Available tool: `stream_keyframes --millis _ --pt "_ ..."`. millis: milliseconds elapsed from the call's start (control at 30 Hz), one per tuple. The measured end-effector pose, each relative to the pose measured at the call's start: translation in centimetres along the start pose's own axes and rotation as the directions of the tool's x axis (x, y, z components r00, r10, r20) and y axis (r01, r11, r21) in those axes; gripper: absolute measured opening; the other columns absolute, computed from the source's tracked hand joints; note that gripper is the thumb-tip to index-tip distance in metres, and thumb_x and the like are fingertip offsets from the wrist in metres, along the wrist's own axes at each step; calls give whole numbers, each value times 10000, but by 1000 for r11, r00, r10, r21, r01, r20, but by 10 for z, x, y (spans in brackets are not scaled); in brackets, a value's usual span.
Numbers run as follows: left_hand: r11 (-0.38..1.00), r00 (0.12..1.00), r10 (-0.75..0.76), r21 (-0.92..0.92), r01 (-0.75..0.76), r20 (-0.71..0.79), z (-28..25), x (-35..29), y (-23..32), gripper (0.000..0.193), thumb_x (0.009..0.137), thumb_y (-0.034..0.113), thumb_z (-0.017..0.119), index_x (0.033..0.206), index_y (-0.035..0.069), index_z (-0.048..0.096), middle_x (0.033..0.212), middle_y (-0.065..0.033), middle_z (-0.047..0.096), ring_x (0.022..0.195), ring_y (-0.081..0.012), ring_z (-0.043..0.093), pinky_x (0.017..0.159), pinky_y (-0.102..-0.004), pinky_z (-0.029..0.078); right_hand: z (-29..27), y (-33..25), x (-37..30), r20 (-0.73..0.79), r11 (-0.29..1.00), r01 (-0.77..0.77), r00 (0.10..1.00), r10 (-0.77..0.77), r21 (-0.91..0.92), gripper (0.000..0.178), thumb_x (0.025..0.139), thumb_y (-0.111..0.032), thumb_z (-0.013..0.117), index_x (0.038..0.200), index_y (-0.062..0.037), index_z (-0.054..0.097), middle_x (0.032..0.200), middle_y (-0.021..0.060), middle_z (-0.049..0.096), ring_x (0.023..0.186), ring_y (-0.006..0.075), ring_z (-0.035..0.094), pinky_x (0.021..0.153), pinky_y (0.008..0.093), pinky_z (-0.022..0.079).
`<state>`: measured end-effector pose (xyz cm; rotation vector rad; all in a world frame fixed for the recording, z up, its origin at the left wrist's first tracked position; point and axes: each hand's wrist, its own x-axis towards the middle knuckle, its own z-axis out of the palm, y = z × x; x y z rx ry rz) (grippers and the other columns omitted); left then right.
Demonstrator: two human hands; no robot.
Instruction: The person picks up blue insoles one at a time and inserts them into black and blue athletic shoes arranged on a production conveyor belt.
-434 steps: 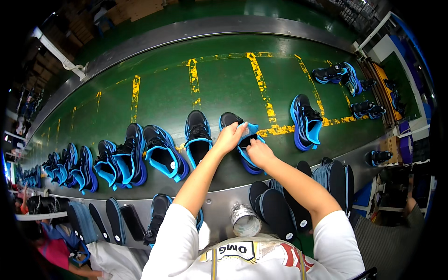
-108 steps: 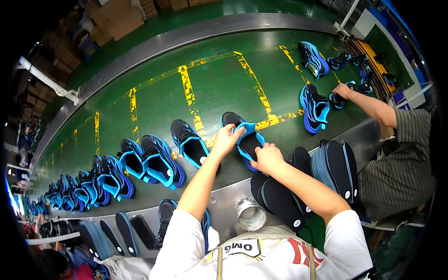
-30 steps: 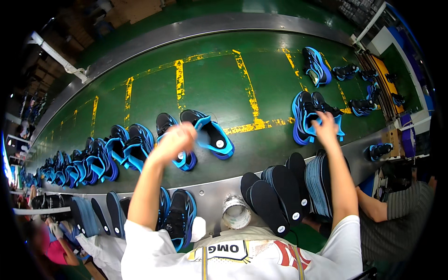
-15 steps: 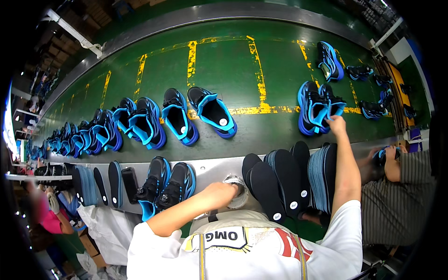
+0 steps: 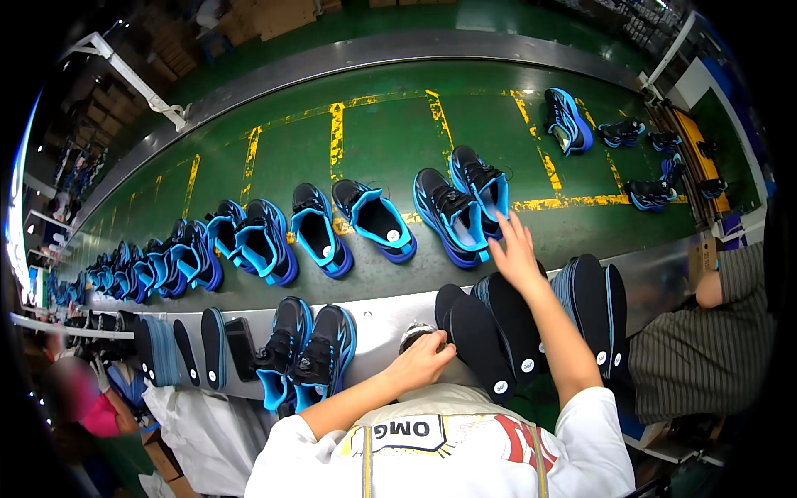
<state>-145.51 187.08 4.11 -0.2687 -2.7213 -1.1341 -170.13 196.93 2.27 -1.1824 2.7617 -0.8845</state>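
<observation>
A pair of black and blue sneakers, a left shoe (image 5: 448,216) and a right shoe (image 5: 481,184), rests on the green belt (image 5: 274,158) with heels toward me. My right hand (image 5: 518,253) is open beside their heels, fingers spread, the fingertips close to the nearer edge. My left hand (image 5: 425,358) is closed, fingers curled, between a round container with a crusted whitish rim (image 5: 413,334) and the black insoles (image 5: 477,340). What those fingers hold, if anything, is hidden.
A row of matching sneakers (image 5: 266,245) runs leftward along the belt; more stand at the right. On the metal ledge (image 5: 378,324) are another sneaker pair (image 5: 324,353), a phone (image 5: 241,349) and insole stacks (image 5: 573,290). A co-worker in a striped top (image 5: 697,349) is at the right.
The sneaker pair has slid left along the belt, toward the row. My right hand has let go of its heel and spread its fingers. My left hand has moved slightly right, toward the insoles.
</observation>
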Motion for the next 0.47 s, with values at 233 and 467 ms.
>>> stream_keyframes --millis 233,467 --pt "977 981 190 103 -185 -44 -3 -5 -9 268 651 63 588 905 16 515 875 -114 499 798 -263 517 698 -349 419 -32 -56 -134 127 999 -19 992 25 -50 411 644 -273 676 960 -54 530 967 117 487 913 289 471 772 380 377" --pt "988 974 -22 155 -13 224 2 -4 4 511 645 157 624 1109 25 456 998 -96 506 948 -229 487 873 -337 358 -37 -77 -187 236 952 -190 940 247 -238 641 534 -400 741 1027 -77 487 1091 113 434 1049 290 392 870 391 299"
